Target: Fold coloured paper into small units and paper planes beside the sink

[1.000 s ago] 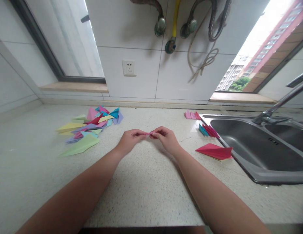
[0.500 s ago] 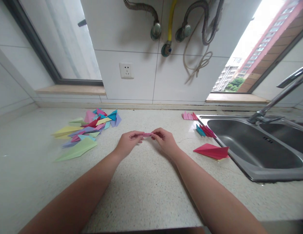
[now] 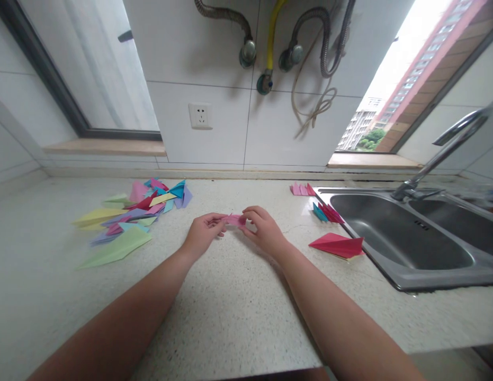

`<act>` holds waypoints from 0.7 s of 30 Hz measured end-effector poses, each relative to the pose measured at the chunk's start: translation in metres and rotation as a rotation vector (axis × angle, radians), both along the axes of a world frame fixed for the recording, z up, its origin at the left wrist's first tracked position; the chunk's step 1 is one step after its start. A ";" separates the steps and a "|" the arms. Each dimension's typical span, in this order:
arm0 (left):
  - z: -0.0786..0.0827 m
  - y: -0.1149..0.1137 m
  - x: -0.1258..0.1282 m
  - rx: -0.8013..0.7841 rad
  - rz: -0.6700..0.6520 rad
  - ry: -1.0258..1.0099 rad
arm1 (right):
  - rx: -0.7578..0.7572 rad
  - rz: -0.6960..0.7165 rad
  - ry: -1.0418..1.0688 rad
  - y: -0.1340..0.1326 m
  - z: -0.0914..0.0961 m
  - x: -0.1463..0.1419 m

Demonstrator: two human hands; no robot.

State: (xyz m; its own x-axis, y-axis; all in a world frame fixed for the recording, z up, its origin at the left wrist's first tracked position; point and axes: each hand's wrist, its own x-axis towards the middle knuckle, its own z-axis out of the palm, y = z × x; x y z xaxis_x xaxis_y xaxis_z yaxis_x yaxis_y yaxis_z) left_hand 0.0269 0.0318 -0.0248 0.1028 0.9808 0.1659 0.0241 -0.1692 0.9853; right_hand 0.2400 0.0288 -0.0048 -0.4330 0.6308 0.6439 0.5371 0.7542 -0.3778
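Pink paper (image 3: 233, 219), a small folded piece, is held just above the middle of the tabletop (image 3: 230, 307), between the two hands. The tabletop is pale speckled stone and runs the whole width of the view, back to a white tiled wall (image 3: 214, 132). One window (image 3: 91, 69) opens at the left of that wall and another (image 3: 389, 90) at the right, with buildings outside. A steel sink (image 3: 405, 238) is set into the tabletop at the right, with a tap (image 3: 440, 153) bent over it. Hoses (image 3: 246, 32) hang from the top of the wall, and a socket (image 3: 200, 116) sits below them, to the left.

A loose pile (image 3: 143, 206) of coloured paper pieces lies on the tabletop at the left, well apart from the hands. A long green sheet (image 3: 115, 248) lies at its near edge. A folded red piece (image 3: 337, 246) lies near the sink's rim, to the right of the right hand. Behind it, teal and red folds (image 3: 325, 212) rest against the rim, and a few pink folds (image 3: 302, 189) lie further back by the wall.

The left hand (image 3: 202, 236) pinches the left end of the pink paper with thumb and fingertips. The right hand (image 3: 264, 232) pinches the right end, fingers curled over it.
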 end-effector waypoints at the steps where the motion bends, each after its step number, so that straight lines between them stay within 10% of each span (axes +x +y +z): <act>1: 0.000 0.000 0.000 -0.001 -0.001 0.002 | 0.027 -0.011 -0.048 0.000 0.001 0.000; 10: 0.002 0.000 0.001 0.023 -0.054 -0.034 | 0.082 -0.100 -0.141 -0.001 0.002 -0.002; 21: -0.003 0.005 -0.007 -0.044 -0.159 -0.001 | -0.067 -0.258 0.398 0.001 0.015 0.025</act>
State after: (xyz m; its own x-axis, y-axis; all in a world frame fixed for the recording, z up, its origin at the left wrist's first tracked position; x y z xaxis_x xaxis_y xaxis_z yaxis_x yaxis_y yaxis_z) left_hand 0.0201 0.0369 -0.0280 0.2568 0.9586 0.1232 -0.0004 -0.1274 0.9919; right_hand 0.2649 0.0294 0.0098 0.0154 0.7308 0.6824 0.5075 0.5823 -0.6350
